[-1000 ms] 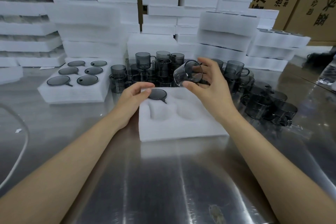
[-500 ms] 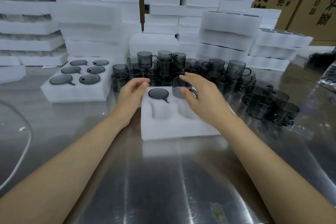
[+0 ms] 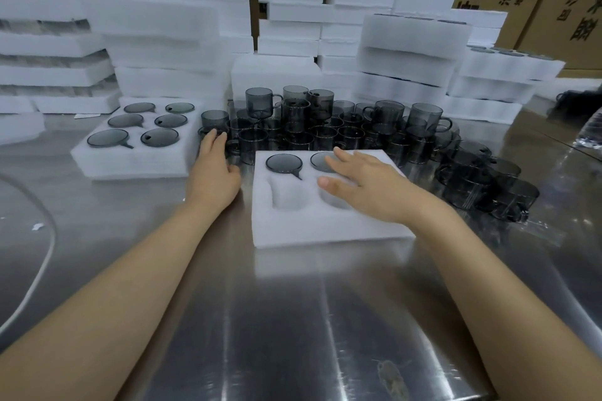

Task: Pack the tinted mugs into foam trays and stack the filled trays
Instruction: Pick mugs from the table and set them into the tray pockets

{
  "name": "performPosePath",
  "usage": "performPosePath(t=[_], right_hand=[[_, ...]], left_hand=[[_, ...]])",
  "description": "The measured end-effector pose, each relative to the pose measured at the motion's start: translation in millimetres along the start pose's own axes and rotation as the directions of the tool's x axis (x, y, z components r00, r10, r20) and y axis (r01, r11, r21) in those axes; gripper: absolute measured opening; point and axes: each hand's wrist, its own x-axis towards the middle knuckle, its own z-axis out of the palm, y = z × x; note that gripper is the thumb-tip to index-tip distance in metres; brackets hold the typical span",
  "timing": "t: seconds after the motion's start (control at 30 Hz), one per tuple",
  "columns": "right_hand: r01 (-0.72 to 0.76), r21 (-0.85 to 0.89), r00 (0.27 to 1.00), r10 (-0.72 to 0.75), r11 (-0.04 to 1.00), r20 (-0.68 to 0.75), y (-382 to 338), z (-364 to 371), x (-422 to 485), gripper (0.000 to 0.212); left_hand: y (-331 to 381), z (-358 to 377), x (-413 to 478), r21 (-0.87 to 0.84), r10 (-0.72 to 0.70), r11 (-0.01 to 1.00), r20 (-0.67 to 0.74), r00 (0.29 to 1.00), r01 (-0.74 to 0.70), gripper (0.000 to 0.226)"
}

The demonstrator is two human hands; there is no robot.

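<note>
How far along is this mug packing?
One tray on the left looks full with six mugs. The front tray holds two; the right hand lies on the second mug, the left hand reaches the loose mugs. Its other pockets and that pile remain.

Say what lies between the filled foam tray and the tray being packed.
Head view: the left hand, over bare steel table, its fingers beside the loose mugs.
</note>
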Motion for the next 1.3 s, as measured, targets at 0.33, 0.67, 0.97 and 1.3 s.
performPosePath(t=[0.33,0.67,0.97,1.3], right_hand=[[-0.005,-0.015,1.0,0.004,1.0,-0.012,-3,-1,-2,0.063],[-0.02,-0.004,0.999,0.019,1.0,-0.041,-7,-1,-5,0.058],[0.07,0.079,0.962,-0.046,0.994,-0.271,-5,1,-3,0.05],[0.477,0.186,0.702,-0.244,0.859,-0.669,-27,6,-3,0.061]], left_hand=[[10,-5,-9,0.125,0.019,0.992,-0.099,0.995,-0.006,0.052],[14,-7,-15,0.208,-0.002,0.977,-0.19,0.982,0.042,0.035],[31,-12,-19,0.083,0.312,0.949,-0.399,0.862,-0.305,0.029],[51,-11,-30,-0.249,0.391,0.87,-0.178,0.903,-0.426,0.021]])
